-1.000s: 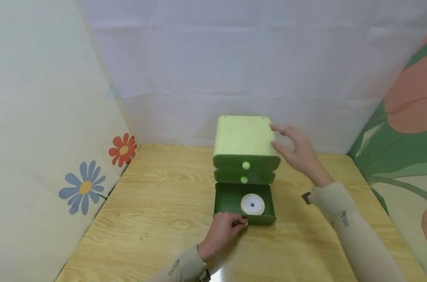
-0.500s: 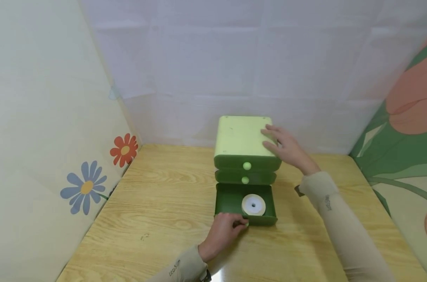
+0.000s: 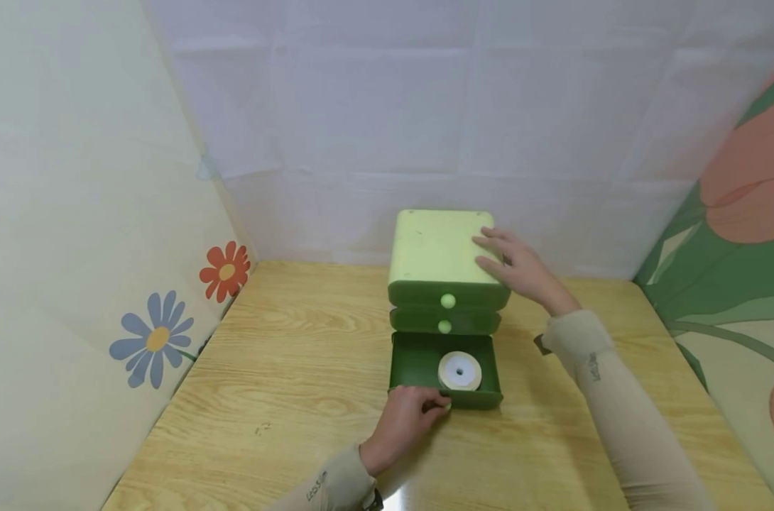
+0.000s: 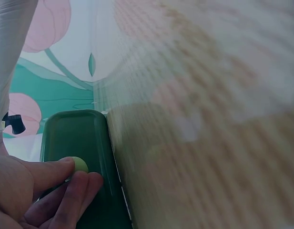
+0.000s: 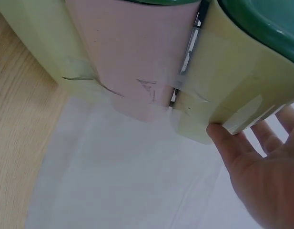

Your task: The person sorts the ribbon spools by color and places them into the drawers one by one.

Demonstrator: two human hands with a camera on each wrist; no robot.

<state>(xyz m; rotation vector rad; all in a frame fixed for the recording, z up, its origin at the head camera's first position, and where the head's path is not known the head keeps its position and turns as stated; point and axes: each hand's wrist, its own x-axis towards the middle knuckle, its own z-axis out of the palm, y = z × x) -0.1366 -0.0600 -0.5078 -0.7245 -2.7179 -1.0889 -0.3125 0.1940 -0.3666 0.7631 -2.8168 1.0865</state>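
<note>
A small three-drawer cabinet (image 3: 441, 245) with a light green top stands on the table. Its bottom drawer (image 3: 412, 362), dark green, is pulled out, and a white spool (image 3: 469, 372) with a small centre hole lies flat inside. My left hand (image 3: 401, 426) pinches the round, light green knob (image 4: 80, 164) on that drawer's front between thumb and fingers. On the cabinet's top right edge rests my right hand (image 3: 521, 268), fingers extended over the top. In the right wrist view its thumb touches the side of the yellow-green upper tier (image 5: 208, 76).
The upper drawer (image 3: 419, 294) and the middle drawer (image 3: 415, 321) have round knobs too. A white sheet (image 3: 361, 128) hangs behind the wooden table (image 3: 285, 355). Flower-printed panels stand at the left (image 3: 74, 177) and right (image 3: 738, 248).
My right hand has moved left from beside the cabinet and come to rest on its top edge. The left hand, the drawer and the spool stay as they were.
</note>
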